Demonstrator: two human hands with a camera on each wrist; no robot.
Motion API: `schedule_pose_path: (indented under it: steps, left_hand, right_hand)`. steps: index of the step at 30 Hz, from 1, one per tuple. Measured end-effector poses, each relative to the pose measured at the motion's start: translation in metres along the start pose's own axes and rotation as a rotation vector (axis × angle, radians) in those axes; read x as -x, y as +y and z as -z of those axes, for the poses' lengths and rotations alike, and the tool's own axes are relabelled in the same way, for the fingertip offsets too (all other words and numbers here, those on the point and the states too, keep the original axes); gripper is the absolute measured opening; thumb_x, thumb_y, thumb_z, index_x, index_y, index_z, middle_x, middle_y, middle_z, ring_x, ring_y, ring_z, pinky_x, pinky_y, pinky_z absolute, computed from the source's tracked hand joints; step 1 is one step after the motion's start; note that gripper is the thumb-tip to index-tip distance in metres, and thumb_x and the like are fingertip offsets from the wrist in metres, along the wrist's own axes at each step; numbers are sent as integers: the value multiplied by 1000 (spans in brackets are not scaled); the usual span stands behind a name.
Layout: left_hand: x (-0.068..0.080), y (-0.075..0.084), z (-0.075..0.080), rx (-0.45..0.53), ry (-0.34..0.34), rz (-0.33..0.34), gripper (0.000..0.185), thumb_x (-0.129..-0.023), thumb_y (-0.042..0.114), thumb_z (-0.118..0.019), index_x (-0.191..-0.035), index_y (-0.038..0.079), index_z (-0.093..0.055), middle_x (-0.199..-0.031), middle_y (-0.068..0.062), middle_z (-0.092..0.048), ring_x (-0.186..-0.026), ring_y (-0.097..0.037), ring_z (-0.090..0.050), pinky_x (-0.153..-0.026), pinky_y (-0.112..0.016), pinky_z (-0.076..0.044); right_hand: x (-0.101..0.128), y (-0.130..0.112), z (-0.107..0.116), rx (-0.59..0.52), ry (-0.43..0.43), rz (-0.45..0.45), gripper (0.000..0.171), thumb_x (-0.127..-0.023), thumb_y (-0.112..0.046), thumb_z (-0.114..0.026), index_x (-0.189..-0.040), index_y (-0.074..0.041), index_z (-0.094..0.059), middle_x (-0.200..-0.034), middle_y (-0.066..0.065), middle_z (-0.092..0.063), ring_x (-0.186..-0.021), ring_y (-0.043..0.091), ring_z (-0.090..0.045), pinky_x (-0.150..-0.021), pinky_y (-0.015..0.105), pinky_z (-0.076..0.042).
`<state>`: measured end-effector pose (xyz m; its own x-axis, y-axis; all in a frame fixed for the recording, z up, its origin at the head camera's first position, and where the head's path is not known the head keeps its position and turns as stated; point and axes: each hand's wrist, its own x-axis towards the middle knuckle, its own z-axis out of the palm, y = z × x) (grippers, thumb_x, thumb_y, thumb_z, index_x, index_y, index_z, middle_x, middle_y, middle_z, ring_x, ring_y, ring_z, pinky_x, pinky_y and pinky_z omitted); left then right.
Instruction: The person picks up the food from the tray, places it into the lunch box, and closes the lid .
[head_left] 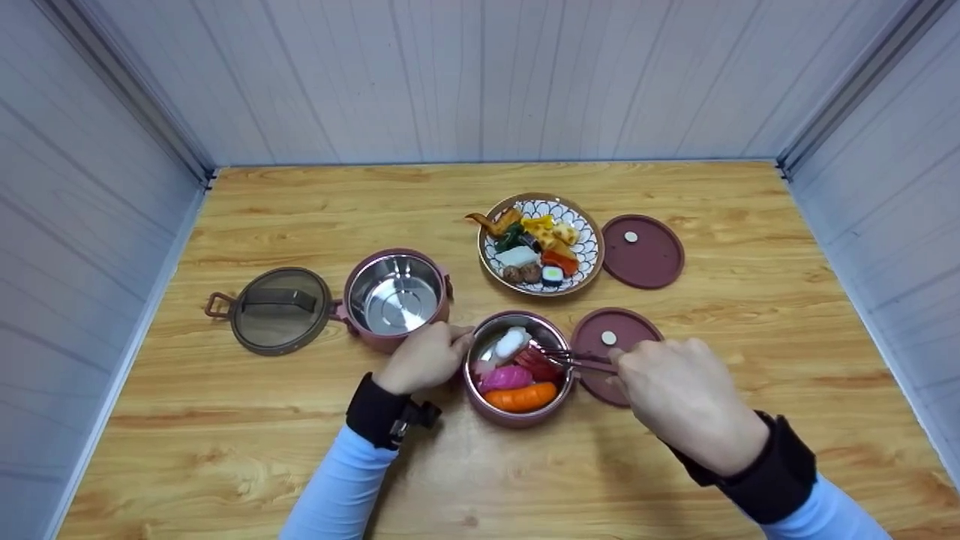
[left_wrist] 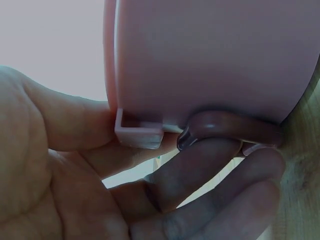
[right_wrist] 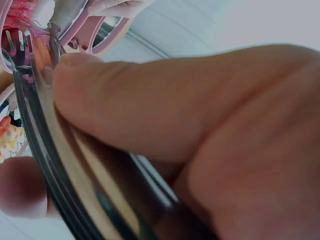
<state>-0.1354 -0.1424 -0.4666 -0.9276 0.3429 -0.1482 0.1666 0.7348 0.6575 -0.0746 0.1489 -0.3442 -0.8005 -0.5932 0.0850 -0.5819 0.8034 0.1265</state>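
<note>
A pink pot (head_left: 517,421) with a steel inside stands at the front middle. It holds an orange food piece (head_left: 521,397), a magenta piece (head_left: 506,377), a white piece (head_left: 512,343) and red pieces (head_left: 538,364). My left hand (head_left: 426,356) grips the pot's left side, thumb by the rim and fingers at the loop handle (left_wrist: 230,126). Dark metal tongs (right_wrist: 37,120) with fork-like tines are held in my right hand (head_left: 686,394), thumb on one side and a finger on the other. Their tines reach over the rim to the red pieces.
A second pink pot (head_left: 386,341) with a bare steel inside stands at left, beside a glass lid (head_left: 274,330). Behind is a patterned plate (head_left: 491,274) of mixed food pieces. Two maroon round lids (head_left: 645,262) lie at right, one partly beneath the right hand. Panels enclose the table.
</note>
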Motion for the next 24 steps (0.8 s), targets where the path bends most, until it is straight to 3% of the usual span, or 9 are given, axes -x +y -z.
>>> schedule_pose_path:
  steps: [3,10,14,19,24]
  left_hand:
    - [-1,0,1,1,6,5,26,-102,23,-52,-87,12,-71,-63,3,-44,-63,-14,-50,-66,-34,-44]
    - [-3,0,2,0,7,15,30,-102,23,-52,-75,15,-62,-63,3,-44,-64,-15,-51,-66,-34,-45]
    - [-3,1,2,-9,15,-6,31,-102,22,-52,-72,16,-58,-63,4,-42,-64,-14,-49,-65,-34,-44]
    - [-2,1,3,-14,19,-6,32,-102,22,-52,-70,17,-56,-58,6,-35,-60,-13,-46,-61,-33,-41]
    - [-1,0,0,7,3,4,37,-102,23,-51,-65,19,-49,-57,7,-36,-56,-11,-45,-59,-32,-41]
  right_hand:
    - [-3,-1,-2,-12,-1,-10,28,-81,-24,-80,-67,-13,-59,-55,0,-49,-45,22,-49,-37,39,-35]
    - [-14,-2,-14,-10,57,40,25,-80,-13,-75,-63,-10,-57,-55,3,-49,-46,23,-51,-38,40,-39]
    - [-16,2,-13,-2,29,38,27,-79,-21,-80,-68,-10,-58,-57,4,-53,-48,24,-54,-39,41,-40]
    - [-9,16,-3,-64,-15,-30,28,-81,-33,-81,-90,-10,-69,-62,3,-59,-51,24,-57,-39,40,-39]
    - [-1,36,-2,-184,27,-140,43,-87,-36,-75,-119,-8,-71,-68,5,-64,-55,25,-60,-40,39,-39]
